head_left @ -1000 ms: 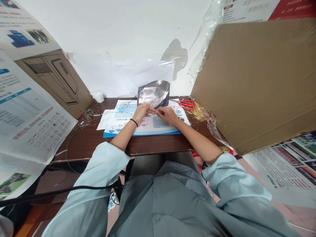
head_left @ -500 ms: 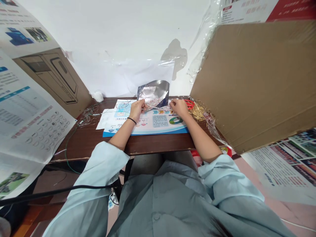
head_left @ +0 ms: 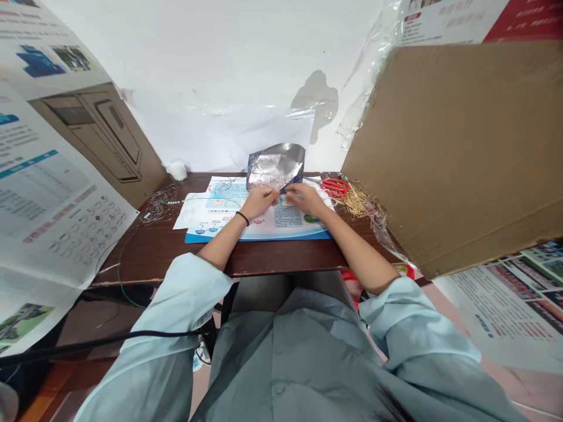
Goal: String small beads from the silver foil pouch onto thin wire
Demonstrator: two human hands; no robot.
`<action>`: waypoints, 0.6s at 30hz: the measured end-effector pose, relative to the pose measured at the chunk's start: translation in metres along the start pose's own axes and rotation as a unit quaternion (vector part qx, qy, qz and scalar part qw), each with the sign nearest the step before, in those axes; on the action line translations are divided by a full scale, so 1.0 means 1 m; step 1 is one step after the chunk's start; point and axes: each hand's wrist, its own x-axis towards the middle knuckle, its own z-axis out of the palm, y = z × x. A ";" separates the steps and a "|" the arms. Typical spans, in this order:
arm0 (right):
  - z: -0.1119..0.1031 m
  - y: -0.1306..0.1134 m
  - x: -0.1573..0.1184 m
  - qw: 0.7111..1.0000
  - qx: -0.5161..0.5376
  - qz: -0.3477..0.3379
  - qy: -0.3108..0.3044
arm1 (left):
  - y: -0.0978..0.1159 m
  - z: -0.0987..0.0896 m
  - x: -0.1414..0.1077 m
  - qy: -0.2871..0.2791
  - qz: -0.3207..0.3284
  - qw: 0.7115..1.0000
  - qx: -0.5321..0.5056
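Note:
My left hand (head_left: 262, 201) is closed in a pinch, fingertips just in front of an open silver foil pouch (head_left: 278, 165). Small pinkish beads (head_left: 278, 181) lie in the pouch's lower part. Facing it, my right hand (head_left: 304, 198) has thumb and fingers drawn together, close to the left fingertips. Whatever the two hands pinch is too small to make out. Beneath both hands lies a printed sheet (head_left: 288, 218) with a blue border.
Red-handled scissors (head_left: 336, 187) and a heap of thin gold-coloured sticks (head_left: 355, 203) lie to the right, beside crumpled clear plastic (head_left: 383, 227). At left is tangled clear thread (head_left: 157, 206). Cardboard panels (head_left: 457, 146) flank the brown table (head_left: 281, 257).
My hands were apart, with a thin pale strand seeming to stretch between them. They have come together before the pouch, the right moving left, uncovering the scissors' handles.

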 end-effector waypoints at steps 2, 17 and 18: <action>0.013 -0.006 0.000 0.993 0.077 -0.070 -0.057 | 0.002 0.000 -0.001 -0.020 0.008 1.000 -0.015; -0.010 -0.004 -0.002 0.963 -0.231 0.122 -0.072 | 0.002 -0.004 0.005 0.085 -0.166 0.940 -0.287; -0.014 -0.003 -0.002 0.956 -0.242 0.152 -0.068 | 0.003 -0.006 0.005 0.083 -0.179 0.931 -0.307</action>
